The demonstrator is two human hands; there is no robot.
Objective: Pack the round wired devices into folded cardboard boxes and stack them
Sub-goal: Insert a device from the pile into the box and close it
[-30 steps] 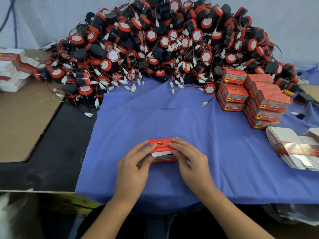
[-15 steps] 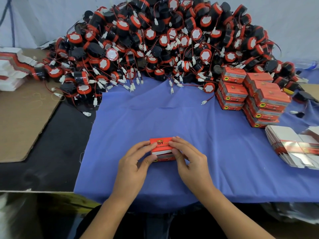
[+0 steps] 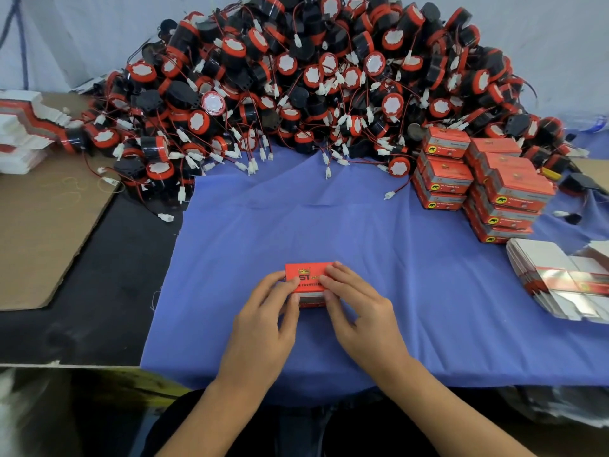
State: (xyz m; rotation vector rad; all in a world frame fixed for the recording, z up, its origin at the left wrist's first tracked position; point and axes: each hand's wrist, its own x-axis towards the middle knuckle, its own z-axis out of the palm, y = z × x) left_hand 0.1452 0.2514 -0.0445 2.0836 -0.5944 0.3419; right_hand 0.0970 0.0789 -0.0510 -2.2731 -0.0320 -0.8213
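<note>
Head camera, nearest first: my two hands meet on one red box, which sits on the blue cloth at the near middle of the desk. My left hand grips its left end, fingertips on the lid and thumb against the near side. My right hand grips the right end the same way.

The box is a small, flat cardboard carton with a red top carrying yellow and dark print and a paler strip along the near face. Its lid looks closed.

To the left lies one brown cardboard sheet. At the right edge is one fanned pile of flat box blanks, white and silvery with red bands. Beyond it stand the packed boxes; I count at least eight, in stacks up to three high. A second pile of flat blanks sits at the far left.

Farthest back rises one heap of round wired devices, black with red rims, white faces and white plugs, too many to count.
</note>
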